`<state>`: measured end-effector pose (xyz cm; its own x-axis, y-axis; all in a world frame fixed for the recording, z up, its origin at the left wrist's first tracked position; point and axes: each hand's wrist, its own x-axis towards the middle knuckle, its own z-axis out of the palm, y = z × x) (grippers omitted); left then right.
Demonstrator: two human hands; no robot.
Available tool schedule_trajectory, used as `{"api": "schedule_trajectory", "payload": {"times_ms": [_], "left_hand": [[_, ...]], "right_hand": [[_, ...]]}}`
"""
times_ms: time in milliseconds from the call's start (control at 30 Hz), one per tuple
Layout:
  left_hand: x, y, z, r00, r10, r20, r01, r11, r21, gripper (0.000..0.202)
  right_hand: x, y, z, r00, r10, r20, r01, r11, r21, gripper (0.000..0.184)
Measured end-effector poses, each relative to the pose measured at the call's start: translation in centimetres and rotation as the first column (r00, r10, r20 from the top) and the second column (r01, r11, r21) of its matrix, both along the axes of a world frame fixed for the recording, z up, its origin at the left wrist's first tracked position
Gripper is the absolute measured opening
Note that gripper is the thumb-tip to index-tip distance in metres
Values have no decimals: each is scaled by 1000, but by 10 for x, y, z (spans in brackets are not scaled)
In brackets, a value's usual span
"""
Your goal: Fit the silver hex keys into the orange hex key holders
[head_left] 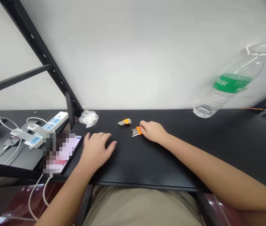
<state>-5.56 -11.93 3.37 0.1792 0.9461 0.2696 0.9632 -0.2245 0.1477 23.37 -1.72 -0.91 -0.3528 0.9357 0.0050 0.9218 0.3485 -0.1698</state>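
Observation:
My right hand [153,130] is closed on the orange holder of a hex key set [136,131], whose silvery shafts point left, at or just above the black tabletop [133,163]. The far end of this set is hidden behind my fingers. A second hex key set [124,121], also in an orange holder, lies a little further back and to the left, untouched. My left hand [97,147] is spread palm down over the table, thumb apart from the fingers, with nothing in it. It is nearest to a phone [70,150] at the left.
A crumpled clear plastic bag [88,119] lies by the wall [133,62]. At the back right stands a large plastic bottle [231,83] with a green label. Left of a black metal frame [70,106] are a power strip [56,122], chargers and white cables [30,201].

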Motion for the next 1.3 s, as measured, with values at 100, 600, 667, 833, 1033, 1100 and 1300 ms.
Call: {"api": "schedule_trajectory", "payload": {"times_ms": [100,600,667,833,1033,1100,1300], "left_hand": [[-45,-3,-18,968,245,-57,-241,968,75,31],[65,32,9,963,-268,21,268,948,-172,54],[84,54,-3,955,-295,3,291,939,-182,54],[97,85,-31,947,-303,109,318,932,-175,32],[95,84,-38,953,-274,129,290,949,-121,29],[95,85,-39,953,-276,125,290,950,-118,30],[94,91,-41,947,-280,159,301,945,-130,31]], "right_hand": [[-1,0,2,1000,-15,-25,15,1000,-21,26],[-2,-8,7,971,41,-234,-54,997,-51,30],[1,-7,7,963,103,-248,-115,993,-34,27],[-2,-1,1,974,130,-187,-123,991,47,25],[-10,-1,1,997,70,-14,-69,994,85,28],[-9,-4,2,998,63,29,-65,993,94,29],[-5,-4,0,996,85,12,-86,993,85,28]]}}
